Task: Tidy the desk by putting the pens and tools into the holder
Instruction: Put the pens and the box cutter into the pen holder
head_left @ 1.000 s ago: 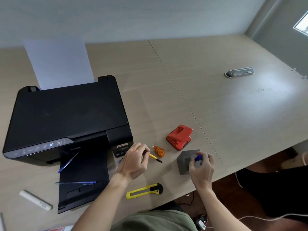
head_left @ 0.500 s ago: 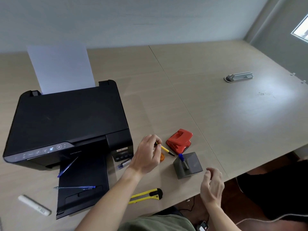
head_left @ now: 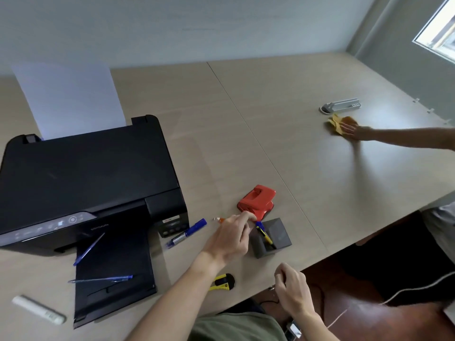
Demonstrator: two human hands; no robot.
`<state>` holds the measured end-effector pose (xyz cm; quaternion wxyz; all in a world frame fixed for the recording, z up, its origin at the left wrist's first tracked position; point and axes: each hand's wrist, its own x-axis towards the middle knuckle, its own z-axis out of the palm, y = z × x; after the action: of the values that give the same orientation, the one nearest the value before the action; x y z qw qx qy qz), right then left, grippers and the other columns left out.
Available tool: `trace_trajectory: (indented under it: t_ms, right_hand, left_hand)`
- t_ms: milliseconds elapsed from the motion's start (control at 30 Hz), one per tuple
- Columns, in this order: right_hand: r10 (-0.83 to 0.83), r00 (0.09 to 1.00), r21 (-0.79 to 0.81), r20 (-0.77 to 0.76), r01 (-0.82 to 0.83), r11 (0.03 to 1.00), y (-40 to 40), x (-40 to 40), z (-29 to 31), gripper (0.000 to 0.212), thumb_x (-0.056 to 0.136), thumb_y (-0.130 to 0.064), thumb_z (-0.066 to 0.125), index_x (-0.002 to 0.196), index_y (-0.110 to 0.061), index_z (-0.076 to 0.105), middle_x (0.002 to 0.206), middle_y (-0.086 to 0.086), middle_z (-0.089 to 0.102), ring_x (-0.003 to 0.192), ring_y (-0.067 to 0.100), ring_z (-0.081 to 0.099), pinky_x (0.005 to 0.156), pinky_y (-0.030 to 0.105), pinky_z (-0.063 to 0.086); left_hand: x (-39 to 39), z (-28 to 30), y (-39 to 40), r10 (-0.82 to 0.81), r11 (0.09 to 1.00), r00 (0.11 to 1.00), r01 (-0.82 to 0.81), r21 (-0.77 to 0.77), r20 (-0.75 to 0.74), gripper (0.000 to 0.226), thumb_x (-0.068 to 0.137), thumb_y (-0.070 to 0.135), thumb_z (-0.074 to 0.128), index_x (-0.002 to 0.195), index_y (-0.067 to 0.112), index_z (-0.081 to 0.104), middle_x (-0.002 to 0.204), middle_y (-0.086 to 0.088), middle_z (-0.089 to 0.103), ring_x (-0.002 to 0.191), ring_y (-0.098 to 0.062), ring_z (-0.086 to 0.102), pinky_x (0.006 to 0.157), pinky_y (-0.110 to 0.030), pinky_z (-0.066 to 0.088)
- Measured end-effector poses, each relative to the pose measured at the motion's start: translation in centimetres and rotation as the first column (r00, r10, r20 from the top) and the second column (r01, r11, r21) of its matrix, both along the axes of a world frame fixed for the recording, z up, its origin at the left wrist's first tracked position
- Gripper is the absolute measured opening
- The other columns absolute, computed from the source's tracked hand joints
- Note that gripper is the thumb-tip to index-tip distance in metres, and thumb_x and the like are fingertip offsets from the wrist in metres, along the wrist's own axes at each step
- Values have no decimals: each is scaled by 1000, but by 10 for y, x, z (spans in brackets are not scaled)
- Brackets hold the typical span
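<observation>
My right hand (head_left: 294,289) hangs nearest to me, just past the desk (head_left: 307,156) edge. Its fingers are curled loosely and hold nothing, because it has no job right now.

A little farther, the yellow and black box cutter (head_left: 222,281) lies flat near the edge, partly under my left arm. I think it must still go in the holder.

My left hand (head_left: 231,238) is over the desk, just left of the grey holder (head_left: 272,238). Its fingers are bent and close together, but I cannot tell if they pinch anything. Just past my fingertips is a small orange thing (head_left: 219,219); I cannot tell what it is.

The holder stands near the desk edge so I can reach it. A yellow pen (head_left: 264,236) and something with a blue cap (head_left: 259,223) already lean in its slot.

To the left, a blue marker (head_left: 187,232) lies by the black printer (head_left: 86,178). Two blue pens (head_left: 98,279) rest on the printer's tray, and a white stick-shaped thing (head_left: 38,309) lies far left. These still wait for me.

Behind the holder, touching it or nearly so, sits a red hole punch (head_left: 257,200).

Far away, another person's hand (head_left: 349,129) presses a yellow cloth (head_left: 336,124) on the desk, maybe to wipe it, near a grey socket strip (head_left: 341,105).
</observation>
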<state>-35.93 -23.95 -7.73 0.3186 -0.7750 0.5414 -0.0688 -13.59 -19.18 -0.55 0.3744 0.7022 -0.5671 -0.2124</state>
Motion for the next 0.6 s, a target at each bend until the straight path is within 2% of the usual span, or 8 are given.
trace_trajectory:
  t_ms: [67,200,267,333,433,533,600]
  right_hand:
    - [85,996,2,-28,-85,996,3,10,2,17,85,-14,49,68,-19,48,62,-3,59,64,21,55,58,41,43]
    - [229,971,10,-69,-229,973,12,36,1,7,89,-24,50,84,-21,55,81,3,66,76,27,61,63,38,44]
    - [276,960,46,-54,-274,961,17,57,2,5,89,-26,51,92,-23,54,88,2,67,79,25,63,64,36,47]
    - [320,947,66,-14,-318,946,17,79,2,13,90,-22,52,102,-20,54,101,1,61,88,22,62,71,33,50]
    - [354,935,23,34,-354,935,11,110,2,21,92,-16,51,113,-19,48,110,1,49,89,18,58,73,30,51]
    - [360,933,7,9,-360,933,3,145,-1,32,94,-10,46,124,-18,38,123,8,40,81,18,53,69,28,50]
    - [320,947,5,-30,-320,947,-1,164,-3,35,94,-4,44,126,-16,37,130,12,34,86,24,52,67,33,54]
  left_hand:
    - [8,-8,9,60,997,998,-61,55,11,20,93,8,49,106,18,60,95,0,68,87,-9,60,78,-26,53]
    - [26,-27,47,122,967,990,-135,216,69,18,93,11,48,97,21,63,96,3,68,91,-11,62,76,-24,53]
    - [36,-36,72,103,933,988,-137,334,119,20,91,11,47,96,21,64,96,3,69,89,-11,61,74,-26,54]
    - [42,-42,96,72,891,986,-132,435,152,21,88,13,46,95,21,64,96,2,69,88,-14,62,73,-29,55]
    - [39,-47,119,-22,832,988,-66,551,152,14,88,27,52,98,21,59,99,0,66,89,-18,61,72,-29,50]
    - [31,-54,131,-149,759,972,-4,651,180,40,83,50,65,110,21,54,110,1,61,100,-18,56,89,-31,46]
    - [25,-57,131,-203,709,957,-3,705,208,50,81,49,70,116,19,52,118,-3,59,108,-23,54,98,-37,42]
